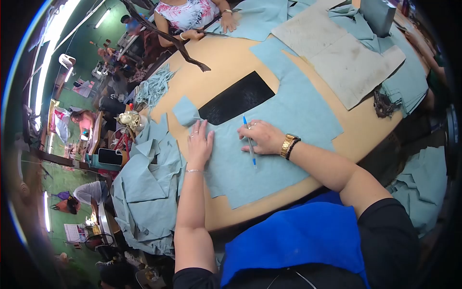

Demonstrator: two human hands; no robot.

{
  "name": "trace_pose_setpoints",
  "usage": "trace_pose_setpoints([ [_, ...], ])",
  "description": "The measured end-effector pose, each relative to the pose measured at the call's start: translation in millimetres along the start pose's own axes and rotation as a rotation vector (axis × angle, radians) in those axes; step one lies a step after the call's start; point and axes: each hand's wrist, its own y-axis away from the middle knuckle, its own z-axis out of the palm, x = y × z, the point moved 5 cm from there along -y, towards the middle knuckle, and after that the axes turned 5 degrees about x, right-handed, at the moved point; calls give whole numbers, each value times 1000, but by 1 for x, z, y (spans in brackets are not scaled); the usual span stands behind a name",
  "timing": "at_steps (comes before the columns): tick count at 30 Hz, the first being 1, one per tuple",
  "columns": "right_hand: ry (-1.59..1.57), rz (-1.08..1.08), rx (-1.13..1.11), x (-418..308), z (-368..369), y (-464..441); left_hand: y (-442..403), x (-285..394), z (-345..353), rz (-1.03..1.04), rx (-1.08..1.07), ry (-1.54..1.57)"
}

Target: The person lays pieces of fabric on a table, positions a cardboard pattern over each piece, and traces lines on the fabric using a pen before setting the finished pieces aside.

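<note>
A large piece of light blue fabric (269, 164) lies flat on the table in front of me. My left hand (199, 142) rests on its left part, fingers stretched out towards a small square fabric piece (186, 111). My right hand (264, 137) is closed around a ballpoint pen (253, 157) with a blue cap end and blue tip, held over the middle of the fabric. Just beyond both hands, a black rectangular piece (237, 98) lies at a slant, its near edge against the fabric. Whether the pen's tip touches the cloth I cannot tell.
Light blue cut pieces (144, 188) are heaped at the left. Thin fabric strips (155, 85) lie at the far left edge of the tan table (221, 58). A grey-white board (344, 58) covers fabric at the right. Opposite, a person's hand (229, 21) rests on more fabric.
</note>
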Motion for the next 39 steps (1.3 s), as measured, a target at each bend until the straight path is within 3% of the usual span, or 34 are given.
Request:
trace_pose_setpoints([
  [4,-4,-50,71,0,-1,0,3,-11,13,-189,-85,-99],
  [8,-137,112,148,10,-37,7,37,-10,14,-306,-98,-3],
  [11,78,197,613,43,-128,43,96,44,-30,-161,0,99],
  [12,278,279,737,57,-165,62,115,67,-47,-61,2,127],
  [14,195,604,995,108,-228,117,149,93,-64,45,-46,309],
  [16,587,706,1086,140,-279,175,171,96,-53,13,-82,340],
  [17,146,832,1200,161,-287,202,181,97,-47,-6,-98,355],
  [18,-61,842,1232,164,-290,212,182,99,-50,1,-14,340],
  [22,-369,1122,1317,150,-281,207,174,100,-52,14,108,403],
  [27,-657,907,1607,149,-293,184,177,100,-47,16,63,448],
  [29,-588,913,1484,137,-301,158,182,105,-51,42,76,438],
  [31,-335,1122,1183,161,-313,145,187,112,-58,76,114,425],
  [33,-137,492,1112,171,-339,117,189,109,-56,59,146,502],
  [35,-221,555,1050,145,-361,85,193,100,-53,-63,111,609],
  [37,-304,488,1054,91,-373,43,196,87,-48,-283,4,740],
  [39,-426,406,989,33,-376,8,185,78,-50,-336,28,856],
])
